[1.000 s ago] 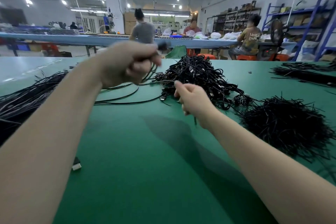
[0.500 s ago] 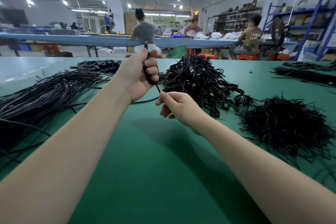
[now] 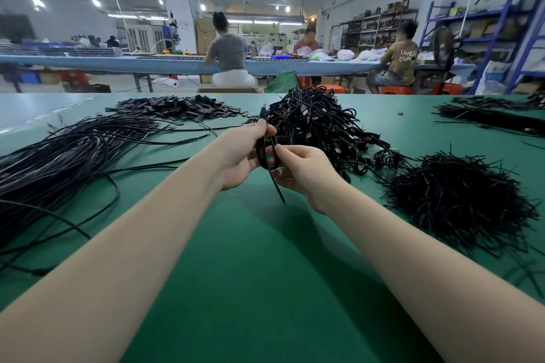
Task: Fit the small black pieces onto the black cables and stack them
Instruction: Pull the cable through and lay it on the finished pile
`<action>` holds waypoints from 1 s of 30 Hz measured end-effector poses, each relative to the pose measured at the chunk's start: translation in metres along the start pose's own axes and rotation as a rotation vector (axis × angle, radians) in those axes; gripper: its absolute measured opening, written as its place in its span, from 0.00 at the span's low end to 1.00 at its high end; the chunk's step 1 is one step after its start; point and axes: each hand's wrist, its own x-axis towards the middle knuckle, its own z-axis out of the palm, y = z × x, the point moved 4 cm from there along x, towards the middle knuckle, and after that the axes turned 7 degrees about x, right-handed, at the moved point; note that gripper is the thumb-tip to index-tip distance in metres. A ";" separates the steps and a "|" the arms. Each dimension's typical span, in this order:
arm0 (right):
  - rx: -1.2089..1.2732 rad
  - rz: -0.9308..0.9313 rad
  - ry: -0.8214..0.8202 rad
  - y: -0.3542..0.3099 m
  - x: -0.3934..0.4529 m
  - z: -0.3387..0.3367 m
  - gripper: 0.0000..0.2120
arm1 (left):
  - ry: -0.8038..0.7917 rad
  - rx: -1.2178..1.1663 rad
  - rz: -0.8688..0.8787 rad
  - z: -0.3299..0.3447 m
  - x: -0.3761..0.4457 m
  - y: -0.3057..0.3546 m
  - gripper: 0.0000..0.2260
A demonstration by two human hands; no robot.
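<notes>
Green table (image 3: pixel 250 259) | left hand (image 3: pixel 239 156), right hand (image 3: pixel 300 171) grip coiled cable (image 3: pixel 265 153)

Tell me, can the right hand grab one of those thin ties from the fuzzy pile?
Probably not yet: the right hand is pinching a tie on the coiled cable. The pile beside it looks unblocked.

Seated workers (image 3: pixel 229 53) (three) beside blue shelving (image 3: pixel 498 38)
</notes>
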 end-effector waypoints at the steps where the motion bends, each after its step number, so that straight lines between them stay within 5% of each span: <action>1: -0.023 -0.006 -0.009 -0.001 0.000 0.000 0.09 | -0.009 -0.005 -0.012 -0.001 0.001 -0.001 0.13; 5: -0.155 -0.019 -0.079 0.000 -0.002 0.008 0.12 | -0.108 -0.158 -0.075 -0.002 0.001 -0.006 0.13; 9: -0.322 -0.106 -0.176 -0.001 -0.007 0.018 0.13 | -0.040 -0.146 -0.086 -0.002 0.001 -0.009 0.12; 21: -0.843 -0.271 -0.075 0.002 0.000 0.020 0.14 | 0.074 -0.027 -0.033 0.002 0.005 -0.018 0.13; 26: -1.304 -0.381 0.118 0.007 0.000 0.013 0.16 | 0.111 0.004 -0.058 0.006 0.003 -0.025 0.13; 30: -1.404 -0.410 0.152 0.011 0.003 0.006 0.11 | 0.097 0.056 -0.034 0.009 0.004 -0.031 0.14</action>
